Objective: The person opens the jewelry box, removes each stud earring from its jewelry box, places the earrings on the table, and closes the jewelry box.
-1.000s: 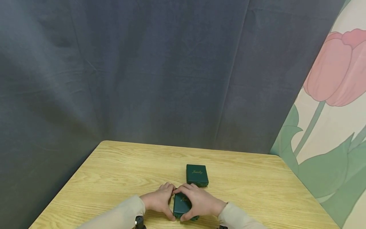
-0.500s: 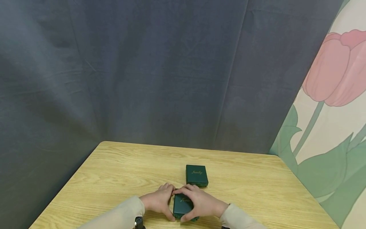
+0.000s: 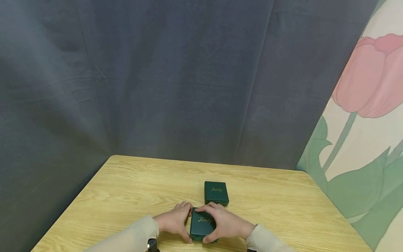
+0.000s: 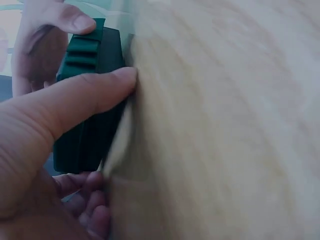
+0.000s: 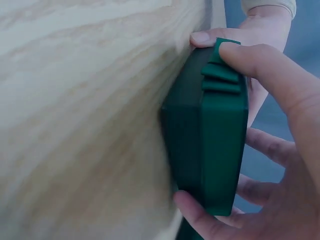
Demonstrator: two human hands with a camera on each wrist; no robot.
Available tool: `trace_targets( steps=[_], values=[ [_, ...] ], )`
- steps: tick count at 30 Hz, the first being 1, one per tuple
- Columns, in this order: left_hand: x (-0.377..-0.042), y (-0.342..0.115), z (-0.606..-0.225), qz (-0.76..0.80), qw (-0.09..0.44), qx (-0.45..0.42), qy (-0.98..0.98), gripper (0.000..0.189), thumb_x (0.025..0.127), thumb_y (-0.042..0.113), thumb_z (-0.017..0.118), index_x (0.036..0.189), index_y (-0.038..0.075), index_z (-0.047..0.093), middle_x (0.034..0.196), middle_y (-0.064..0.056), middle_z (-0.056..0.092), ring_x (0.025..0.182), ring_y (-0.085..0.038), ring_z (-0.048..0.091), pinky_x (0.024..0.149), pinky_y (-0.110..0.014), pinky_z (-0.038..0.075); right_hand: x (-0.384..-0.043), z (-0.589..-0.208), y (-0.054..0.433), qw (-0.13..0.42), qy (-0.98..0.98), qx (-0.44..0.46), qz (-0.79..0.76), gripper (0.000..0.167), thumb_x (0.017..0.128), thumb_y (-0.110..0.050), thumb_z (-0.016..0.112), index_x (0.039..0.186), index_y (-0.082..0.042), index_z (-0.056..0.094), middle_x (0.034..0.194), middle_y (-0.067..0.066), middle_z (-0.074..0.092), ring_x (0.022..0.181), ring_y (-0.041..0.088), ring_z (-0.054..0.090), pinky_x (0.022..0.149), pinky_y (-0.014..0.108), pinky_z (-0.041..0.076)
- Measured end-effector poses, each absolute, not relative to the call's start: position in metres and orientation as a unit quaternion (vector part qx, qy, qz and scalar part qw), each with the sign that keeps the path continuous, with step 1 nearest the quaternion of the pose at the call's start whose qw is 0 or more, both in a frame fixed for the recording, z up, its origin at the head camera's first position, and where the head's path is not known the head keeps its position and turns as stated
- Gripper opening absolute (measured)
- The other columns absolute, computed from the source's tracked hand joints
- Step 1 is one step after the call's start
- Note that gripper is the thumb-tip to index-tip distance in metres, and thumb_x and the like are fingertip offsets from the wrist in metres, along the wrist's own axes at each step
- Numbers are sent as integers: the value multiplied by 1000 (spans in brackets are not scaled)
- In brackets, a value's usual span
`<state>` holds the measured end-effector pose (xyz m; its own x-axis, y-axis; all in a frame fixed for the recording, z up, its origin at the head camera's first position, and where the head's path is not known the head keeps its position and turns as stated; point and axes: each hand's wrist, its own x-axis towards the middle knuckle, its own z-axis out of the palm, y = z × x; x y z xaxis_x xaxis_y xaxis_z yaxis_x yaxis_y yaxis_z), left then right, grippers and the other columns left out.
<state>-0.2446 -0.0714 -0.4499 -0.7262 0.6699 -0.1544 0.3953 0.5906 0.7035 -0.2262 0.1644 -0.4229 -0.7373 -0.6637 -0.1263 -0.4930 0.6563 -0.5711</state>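
Observation:
A dark green jewelry box [image 3: 200,226] with gold lettering on its lid lies on the table, nearest the person. My left hand [image 3: 176,221] holds its left side, thumb at the near corner and fingers at the far one. From the right, my right hand [image 3: 227,222] grips it between a thumb at the near edge and fingers over the far edge. A folded ribbon bow [image 5: 220,77] on the box's front shows in the right wrist view, with the right thumb on its end. A second matching jewelry box [image 3: 216,191] lies just beyond the hands.
The wood-grain table [image 3: 141,182] extends around both boxes. Behind it hangs a dark blue-grey curtain [image 3: 176,87]. At the right is a wall [image 3: 362,140] painted with a pink tulip.
My right hand has shifted slightly to the right along the near box, uncovering more of its lid and lettering. The left hand and the far box stay about where they were.

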Motion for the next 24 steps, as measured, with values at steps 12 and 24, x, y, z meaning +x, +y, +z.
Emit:
trace_targets(
  steps=[12,24],
  values=[
    [-274,-91,-381,406,167,268,858,93,69,-2,83,143,4,27,86,-6,48,74,-18,41,64,-33,35,-267,-363,135,77,905,-346,-235,80,75,-42,82,144,-27,42,136,7,45,112,25,48,82,36,47],
    [-300,-112,-350,443,173,193,858,85,90,18,69,152,0,14,99,-14,57,85,-21,57,83,-42,46,-316,-351,105,75,913,-321,-240,79,76,-39,80,144,-25,42,140,11,43,115,30,49,85,43,47]
  ],
)
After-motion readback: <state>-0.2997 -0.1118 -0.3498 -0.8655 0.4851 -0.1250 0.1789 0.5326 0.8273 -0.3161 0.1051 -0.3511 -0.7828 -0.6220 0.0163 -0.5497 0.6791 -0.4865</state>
